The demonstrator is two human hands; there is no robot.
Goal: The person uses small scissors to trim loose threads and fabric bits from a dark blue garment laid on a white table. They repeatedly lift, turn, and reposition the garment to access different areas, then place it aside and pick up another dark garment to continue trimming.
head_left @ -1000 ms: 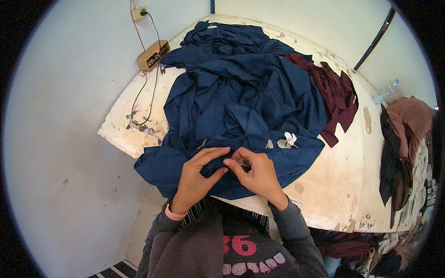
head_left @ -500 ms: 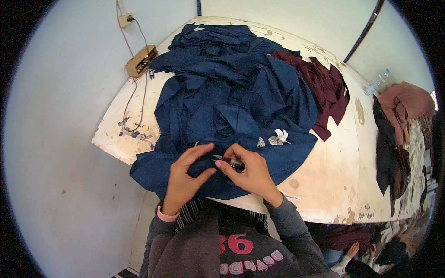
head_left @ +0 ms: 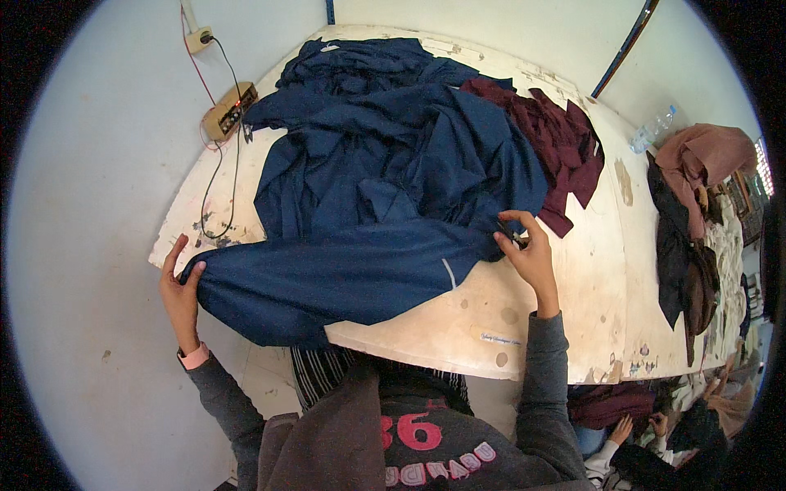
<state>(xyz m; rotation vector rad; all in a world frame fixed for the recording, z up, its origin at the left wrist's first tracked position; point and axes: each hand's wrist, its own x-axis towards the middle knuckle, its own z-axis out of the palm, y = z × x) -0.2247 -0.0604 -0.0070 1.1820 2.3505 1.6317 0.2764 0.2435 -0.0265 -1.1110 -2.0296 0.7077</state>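
A large piece of navy blue fabric (head_left: 327, 274) is stretched sideways near the front edge of the table. My left hand (head_left: 181, 290) pinches its left end between thumb and fingers, just beyond the table's left edge. Over at the right end, my right hand (head_left: 530, 255) is closed, thumb and forefinger at the cloth's edge. A small dark tool, seen as thread snips half a second ago, is tucked in that hand and mostly hidden by the fingers. A pale strip (head_left: 449, 274) shows on the fabric near its right side.
More navy cloth (head_left: 356, 61) is heaped farther back on the pale worktable (head_left: 573, 327), beside maroon fabric (head_left: 565, 143). A corded beige box (head_left: 230, 112) stands at the left. Rightward are a clear bottle (head_left: 652, 131) and brown garments (head_left: 708, 155); another person's hands (head_left: 622, 429) show lower right.
My hands have moved wide apart from the middle, drawing the navy fabric out between them. The white flower motif is out of sight, and the snips are now mostly hidden.
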